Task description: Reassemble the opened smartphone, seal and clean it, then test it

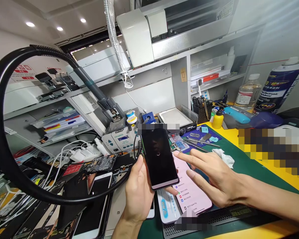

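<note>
My left hand (pixel 139 192) is wrapped around a black smartphone (pixel 161 166), held tilted with its screen toward me. A small loading circle glows on the otherwise dark screen. My right hand (pixel 214 177) has its fingers stretched out, with the index fingertip at the phone's right edge; whether it touches cannot be made out. Below, a second phone (pixel 196 189) lies lit, showing a settings list on a pinkish-white screen. A white and blue box-like item (pixel 165 207) sits beside it, partly hidden.
A black flexible hose (pixel 0 142) loops across the left side. Several phones and parts, including a white-framed phone (pixel 94 205), crowd the left. Tweezers (pixel 196 145) and a white tissue (pixel 223 157) lie on the green mat (pixel 251 166). A yellow bottle (pixel 217 119) stands behind.
</note>
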A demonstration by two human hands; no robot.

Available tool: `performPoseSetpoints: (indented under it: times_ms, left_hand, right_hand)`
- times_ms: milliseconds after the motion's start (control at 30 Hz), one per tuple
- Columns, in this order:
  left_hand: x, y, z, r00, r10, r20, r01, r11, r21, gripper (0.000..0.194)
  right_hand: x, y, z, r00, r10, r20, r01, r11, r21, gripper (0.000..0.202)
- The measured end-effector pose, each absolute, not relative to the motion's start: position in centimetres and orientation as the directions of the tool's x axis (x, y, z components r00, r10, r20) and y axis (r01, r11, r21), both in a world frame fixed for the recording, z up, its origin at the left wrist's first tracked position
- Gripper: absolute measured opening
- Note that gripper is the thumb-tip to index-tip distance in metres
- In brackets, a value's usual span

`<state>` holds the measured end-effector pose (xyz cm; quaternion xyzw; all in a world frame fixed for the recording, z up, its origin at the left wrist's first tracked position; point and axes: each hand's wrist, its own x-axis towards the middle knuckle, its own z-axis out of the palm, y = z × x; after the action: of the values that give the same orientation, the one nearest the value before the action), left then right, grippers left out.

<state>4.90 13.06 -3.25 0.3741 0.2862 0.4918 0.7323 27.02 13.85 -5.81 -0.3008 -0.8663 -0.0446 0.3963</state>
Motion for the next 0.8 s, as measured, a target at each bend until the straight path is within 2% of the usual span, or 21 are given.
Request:
performPoseSetpoints:
  times_ms: [300,367,500,600,800]
  left_hand:
    - [4.8,13.1,-3.3,0.36,0.932,-0.05,-0.518,0.244,0.82,0.062]
    - [4.8,13.1,-3.2,0.36,0.932,-0.053,-0.514,0.245,0.822,0.063]
    - [4.8,13.1,-3.1,0.357,0.932,-0.057,-0.509,0.245,0.825,0.063]
    - [4.8,13.1,-3.2,0.353,0.934,-0.059,-0.509,0.244,0.825,0.063]
    - [4.6,13.0,-3.4,0.355,0.933,-0.062,-0.511,0.25,0.823,0.063]
  right_hand:
    - [27.0,14.0,-6.2,-0.511,0.464,0.723,0.559,0.819,-0.131,0.041]
    - [27.0,14.4,-6.6,-0.469,0.441,0.765,0.55,0.824,-0.137,0.032]
    - [27.0,14.9,-7.2,-0.355,0.492,0.795,0.523,0.809,-0.268,0.01]
    - [27.0,15.0,-7.3,-0.321,0.518,0.793,0.528,0.793,-0.304,0.014]
    - [27.1,15.0,-7.4,-0.333,0.524,0.784,0.552,0.782,-0.289,0.02]
